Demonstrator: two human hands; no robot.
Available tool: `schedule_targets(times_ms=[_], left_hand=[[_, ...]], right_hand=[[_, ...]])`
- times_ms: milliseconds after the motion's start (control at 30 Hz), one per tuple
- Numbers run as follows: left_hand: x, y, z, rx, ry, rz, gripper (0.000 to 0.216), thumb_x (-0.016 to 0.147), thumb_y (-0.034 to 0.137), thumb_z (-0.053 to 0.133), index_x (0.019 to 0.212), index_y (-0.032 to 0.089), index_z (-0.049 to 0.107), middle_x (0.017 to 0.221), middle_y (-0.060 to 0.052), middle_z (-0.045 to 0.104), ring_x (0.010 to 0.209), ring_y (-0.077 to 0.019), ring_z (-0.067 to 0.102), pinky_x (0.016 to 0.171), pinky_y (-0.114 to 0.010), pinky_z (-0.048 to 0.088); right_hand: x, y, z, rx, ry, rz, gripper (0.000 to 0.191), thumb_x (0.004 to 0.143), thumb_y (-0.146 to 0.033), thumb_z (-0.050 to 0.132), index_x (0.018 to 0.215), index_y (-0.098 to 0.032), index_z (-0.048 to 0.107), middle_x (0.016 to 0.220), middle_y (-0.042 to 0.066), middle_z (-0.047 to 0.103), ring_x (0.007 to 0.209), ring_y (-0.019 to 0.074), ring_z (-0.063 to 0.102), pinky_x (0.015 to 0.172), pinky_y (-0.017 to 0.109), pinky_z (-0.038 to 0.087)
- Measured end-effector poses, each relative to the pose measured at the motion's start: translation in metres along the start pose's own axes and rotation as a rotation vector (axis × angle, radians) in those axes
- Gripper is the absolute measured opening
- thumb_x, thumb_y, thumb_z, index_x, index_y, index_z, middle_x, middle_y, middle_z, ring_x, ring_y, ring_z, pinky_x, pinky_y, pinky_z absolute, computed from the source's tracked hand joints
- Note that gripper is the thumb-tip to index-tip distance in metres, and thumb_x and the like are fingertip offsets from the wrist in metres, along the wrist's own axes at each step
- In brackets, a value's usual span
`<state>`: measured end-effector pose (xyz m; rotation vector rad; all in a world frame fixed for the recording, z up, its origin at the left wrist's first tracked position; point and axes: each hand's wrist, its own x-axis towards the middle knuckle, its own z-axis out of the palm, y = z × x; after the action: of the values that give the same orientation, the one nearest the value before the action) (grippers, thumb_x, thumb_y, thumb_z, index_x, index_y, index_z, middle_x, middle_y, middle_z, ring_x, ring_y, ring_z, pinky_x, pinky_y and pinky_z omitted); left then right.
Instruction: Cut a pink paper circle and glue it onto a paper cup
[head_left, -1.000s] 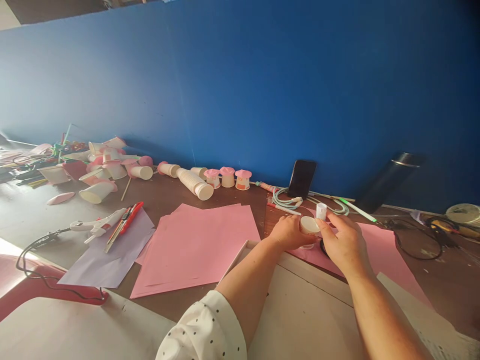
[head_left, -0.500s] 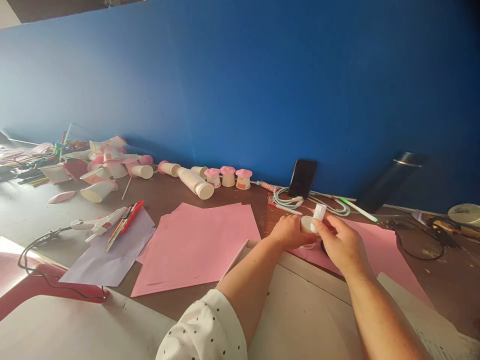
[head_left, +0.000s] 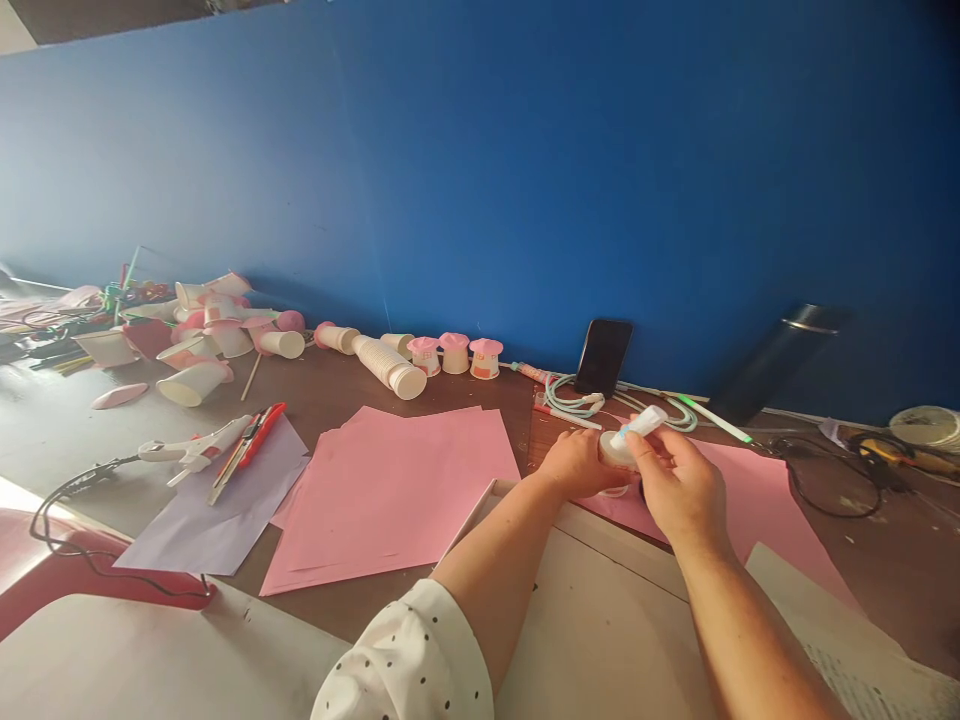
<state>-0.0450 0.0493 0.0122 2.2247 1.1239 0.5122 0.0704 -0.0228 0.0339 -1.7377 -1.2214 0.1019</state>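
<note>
My left hand (head_left: 576,462) is closed round a small white paper cup (head_left: 613,452), held on its side over a pink sheet (head_left: 757,500). My right hand (head_left: 679,482) grips a white glue stick (head_left: 639,427), tilted with its tip against the cup's bottom. Both hands meet just in front of a black phone (head_left: 604,355) leaning on the blue wall. A dark round thing under my right hand is mostly hidden.
A stack of pink paper (head_left: 397,490) lies mid-table, with a white glue gun (head_left: 196,447) and a red cutter (head_left: 251,447) on lilac paper to its left. Paper cups (head_left: 388,365) and three pink-roofed cup houses (head_left: 455,355) line the wall. Cables (head_left: 577,400) and a black flask (head_left: 780,360) sit right.
The glue stick has tipped from upright to slanted, its tip now down on the cup's bottom. My right hand shifted slightly left; the left hand stayed put.
</note>
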Motion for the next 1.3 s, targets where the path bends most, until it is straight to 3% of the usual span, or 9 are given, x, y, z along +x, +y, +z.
schedule_targets(times_ms=[133, 500, 900, 1300], left_hand=[[-0.004, 0.003, -0.005, -0.047, -0.006, 0.001, 0.057, 0.068, 0.062, 0.065, 0.108, 0.022, 0.057, 0.107, -0.006, 0.067, 0.106, -0.0262, 0.059, 0.090, -0.035, 0.049], [-0.002, 0.002, -0.003, -0.021, -0.022, -0.012, 0.060, 0.069, 0.062, 0.059, 0.110, 0.018, 0.057, 0.115, -0.011, 0.064, 0.109, -0.0302, 0.056, 0.090, -0.038, 0.048], [-0.002, 0.003, -0.003, 0.028, -0.014, 0.014, 0.046, 0.074, 0.058, 0.056, 0.099, 0.019, 0.057, 0.107, -0.010, 0.067, 0.103, -0.0272, 0.060, 0.092, -0.037, 0.047], [0.002, 0.000, 0.001, 0.069, -0.008, 0.100, 0.037, 0.080, 0.048, 0.050, 0.099, 0.017, 0.058, 0.104, -0.010, 0.068, 0.101, -0.0265, 0.062, 0.096, -0.038, 0.044]], right_hand=[[0.004, 0.000, -0.008, 0.061, 0.100, -0.003, 0.043, 0.080, -0.052, 0.057, 0.108, -0.022, 0.071, 0.097, 0.009, 0.074, 0.089, 0.0278, 0.067, 0.077, 0.036, 0.049], [0.007, 0.013, -0.003, -0.174, -0.036, -0.187, 0.036, 0.080, -0.049, 0.052, 0.096, -0.021, 0.068, 0.089, 0.008, 0.072, 0.083, 0.0267, 0.064, 0.072, 0.036, 0.047], [0.000, 0.007, 0.003, -0.073, -0.057, -0.128, 0.039, 0.080, -0.051, 0.056, 0.101, -0.021, 0.068, 0.094, 0.008, 0.073, 0.085, 0.0259, 0.066, 0.074, 0.035, 0.049], [-0.003, 0.007, 0.012, -0.045, -0.010, -0.153, 0.034, 0.080, -0.052, 0.059, 0.092, -0.021, 0.068, 0.093, 0.009, 0.073, 0.086, 0.0265, 0.065, 0.074, 0.035, 0.047]])
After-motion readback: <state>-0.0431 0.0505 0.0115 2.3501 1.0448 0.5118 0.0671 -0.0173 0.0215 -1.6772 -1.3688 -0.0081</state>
